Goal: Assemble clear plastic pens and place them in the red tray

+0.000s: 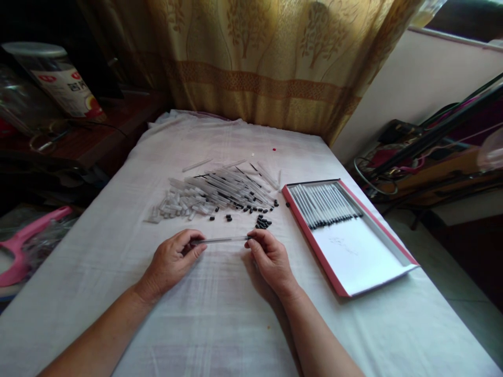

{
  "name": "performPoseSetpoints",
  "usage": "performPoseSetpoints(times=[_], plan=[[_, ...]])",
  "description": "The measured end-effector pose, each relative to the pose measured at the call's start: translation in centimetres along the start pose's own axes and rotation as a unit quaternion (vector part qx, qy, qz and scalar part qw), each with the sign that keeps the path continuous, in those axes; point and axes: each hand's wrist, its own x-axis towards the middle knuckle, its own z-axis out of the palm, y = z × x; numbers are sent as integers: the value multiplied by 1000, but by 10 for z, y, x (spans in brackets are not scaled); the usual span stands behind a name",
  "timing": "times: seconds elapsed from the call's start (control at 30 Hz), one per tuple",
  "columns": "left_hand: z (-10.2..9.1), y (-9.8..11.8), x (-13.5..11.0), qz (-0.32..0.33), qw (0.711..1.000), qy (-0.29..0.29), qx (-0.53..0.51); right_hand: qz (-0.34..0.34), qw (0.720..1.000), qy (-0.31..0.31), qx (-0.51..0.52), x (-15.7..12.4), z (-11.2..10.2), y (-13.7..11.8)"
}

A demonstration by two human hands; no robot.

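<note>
A clear pen barrel (225,240) with a dark refill inside lies level between my two hands. My left hand (176,256) pinches its left end between thumb and fingers. At the right end, my right hand (271,257) closes on the pen, where a bit of black shows at the fingertips, likely an end plug. Just beyond lie a heap of clear pen barrels and refills (226,186), a pile of clear pen caps (183,201) and a cluster of small black plugs (263,222).
A red-edged shallow box (373,267) on the right holds a row of assembled pens (330,204). The cloth-covered table (188,324) ends at a patterned curtain (251,68). A dark cabinet with a labelled jar (65,86) stands left; a pink plastic item (23,246) sits below it.
</note>
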Motion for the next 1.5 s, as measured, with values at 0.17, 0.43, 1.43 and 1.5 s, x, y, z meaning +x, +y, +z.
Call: performPoseSetpoints(times=[0.17,0.43,1.43,1.5], plan=[[-2,0,0,32,998,-35,32,8,1000,11,18,0,1,-4],[0,0,-2,26,999,-12,26,5,1000,2,30,-1,4,-2],[0,3,1,67,997,-26,-2,33,999,-9,-4,-1,3,-7],[0,3,1,65,998,-22,-2,34,999,-13,-8,0,3,-7]])
